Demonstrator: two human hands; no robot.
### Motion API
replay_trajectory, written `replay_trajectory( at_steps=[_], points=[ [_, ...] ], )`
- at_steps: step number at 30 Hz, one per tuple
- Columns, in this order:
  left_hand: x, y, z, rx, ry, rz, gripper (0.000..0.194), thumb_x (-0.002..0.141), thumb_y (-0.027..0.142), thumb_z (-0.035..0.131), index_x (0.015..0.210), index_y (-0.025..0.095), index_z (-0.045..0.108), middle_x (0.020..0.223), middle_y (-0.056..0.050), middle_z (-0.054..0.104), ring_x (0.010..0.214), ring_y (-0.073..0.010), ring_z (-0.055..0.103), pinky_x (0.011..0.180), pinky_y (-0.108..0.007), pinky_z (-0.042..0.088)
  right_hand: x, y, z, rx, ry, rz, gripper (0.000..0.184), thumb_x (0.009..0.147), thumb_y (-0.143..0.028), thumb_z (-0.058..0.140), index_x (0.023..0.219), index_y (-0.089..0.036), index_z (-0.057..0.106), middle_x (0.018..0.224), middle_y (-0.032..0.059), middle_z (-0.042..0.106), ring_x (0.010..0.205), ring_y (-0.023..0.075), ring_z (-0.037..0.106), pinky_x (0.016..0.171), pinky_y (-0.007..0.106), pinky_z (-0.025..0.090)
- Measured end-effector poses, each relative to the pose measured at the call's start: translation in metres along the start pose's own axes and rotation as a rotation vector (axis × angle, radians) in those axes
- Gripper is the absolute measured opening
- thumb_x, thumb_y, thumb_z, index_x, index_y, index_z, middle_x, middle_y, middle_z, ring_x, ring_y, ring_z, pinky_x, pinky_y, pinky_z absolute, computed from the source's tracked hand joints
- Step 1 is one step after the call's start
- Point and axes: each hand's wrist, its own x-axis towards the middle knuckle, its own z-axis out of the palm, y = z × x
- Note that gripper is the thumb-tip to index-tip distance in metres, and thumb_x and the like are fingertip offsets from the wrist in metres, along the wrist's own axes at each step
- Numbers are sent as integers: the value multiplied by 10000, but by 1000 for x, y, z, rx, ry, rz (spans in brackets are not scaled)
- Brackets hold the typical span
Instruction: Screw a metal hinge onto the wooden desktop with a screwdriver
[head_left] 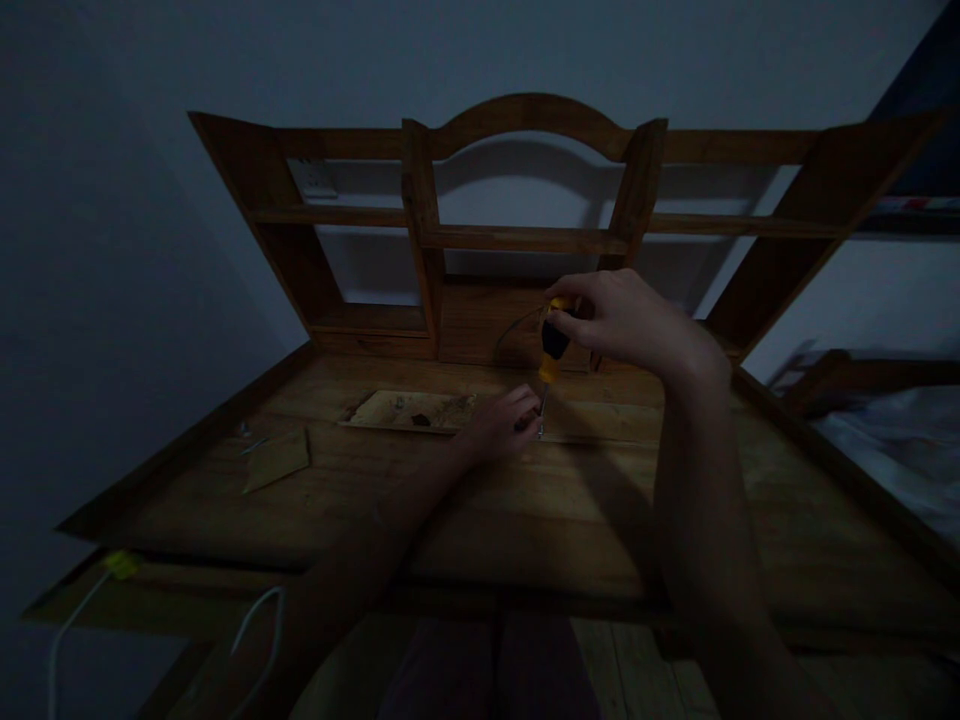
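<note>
My right hand (611,310) is closed around the yellow and black handle of a screwdriver (555,340), held nearly upright with its shaft pointing down at the wooden desktop (480,510). Beside the lower end of the shaft, my left hand (501,422) rests low over the desktop with its fingers curled together. What those fingers pinch is too small and dark to make out. Just under the tip shows a small shiny metal piece (541,430), possibly a screw. A shallow, pale tray-like piece (360,412) with dark bits in it lies left of my left hand.
A wooden shelf unit (525,238) rises along the desk's back edge. On the left lie a flat tan piece (277,462) and small metal bits (244,429). A white cable (262,610) and a yellow item (121,564) are at the front left. A wall socket (318,180) shows behind the shelves.
</note>
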Motion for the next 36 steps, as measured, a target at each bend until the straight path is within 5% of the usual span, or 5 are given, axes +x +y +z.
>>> replay_trajectory(
  at_steps=[6, 14, 22, 30, 36],
  points=[
    [0, 0, 0, 37, -12, -15, 72, 1035, 250, 565, 979, 209, 581, 1046, -47, 633, 877, -180, 629, 761, -310, 501, 2, -2, 3, -32, 15, 27, 314, 1045, -428, 605, 1013, -188, 805, 993, 122, 807, 967, 305, 741, 845, 391, 516],
    [0, 0, 0, 40, -1, -7, 107, 1048, 259, 558, 958, 206, 582, 1009, -43, 620, 863, -176, 635, 742, -297, 500, -1, -3, -1, 3, -29, -2, 345, 983, -279, 597, 1253, -176, 785, 1081, 110, 820, 1042, 313, 744, 890, 388, 523],
    [1, 0, -1, 28, -18, -6, 97, 1044, 243, 562, 958, 203, 578, 1029, -47, 626, 876, -178, 639, 752, -300, 508, 2, -3, 6, -27, 10, 50, 275, 1033, -407, 620, 1047, -191, 789, 1011, 126, 799, 990, 307, 732, 862, 398, 516],
    [0, 1, -2, 56, -29, -28, 100, 1042, 252, 574, 952, 209, 569, 1032, -42, 621, 876, -179, 634, 748, -300, 497, 1, 0, 0, 18, -43, -7, 261, 993, -299, 595, 1140, -201, 787, 1040, 93, 815, 985, 291, 739, 840, 368, 507],
    [0, 0, 0, 30, -25, 3, 99, 1056, 247, 559, 966, 208, 573, 1050, -46, 621, 892, -176, 640, 772, -296, 505, 1, -1, 3, -14, -13, 29, 280, 1040, -414, 615, 1036, -200, 796, 996, 119, 801, 1006, 318, 738, 889, 401, 515]
  ],
)
